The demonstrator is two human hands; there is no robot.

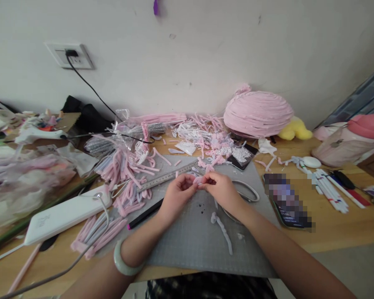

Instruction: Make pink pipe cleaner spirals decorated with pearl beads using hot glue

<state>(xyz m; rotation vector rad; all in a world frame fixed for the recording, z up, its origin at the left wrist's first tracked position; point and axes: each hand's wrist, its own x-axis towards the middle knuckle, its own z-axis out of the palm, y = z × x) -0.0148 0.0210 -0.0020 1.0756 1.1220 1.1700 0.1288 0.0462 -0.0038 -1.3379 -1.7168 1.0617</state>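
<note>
Over the middle of the grey cutting mat (187, 245), my left hand (180, 194) and my right hand (220, 187) meet fingertip to fingertip. Both pinch a small piece of pink pipe cleaner (198, 180), mostly covered by the fingers. More fuzzy pink pipe-cleaner shapes (207, 165) lie just beyond the hands. A grey-white pipe cleaner (222, 232) with a curled end rests on the mat, nearer to me. Left of the hands are a steel ruler (165, 177) and a black pen (145, 214) with a pink tip.
Pink and grey pipe-cleaner bundles (124, 166) and a white power bank (65, 214) with a cable stand left. Behind are bags of white beads (239, 153) and a big pink coil (258, 113). On the right lie a phone (286, 201) and several white markers (330, 191).
</note>
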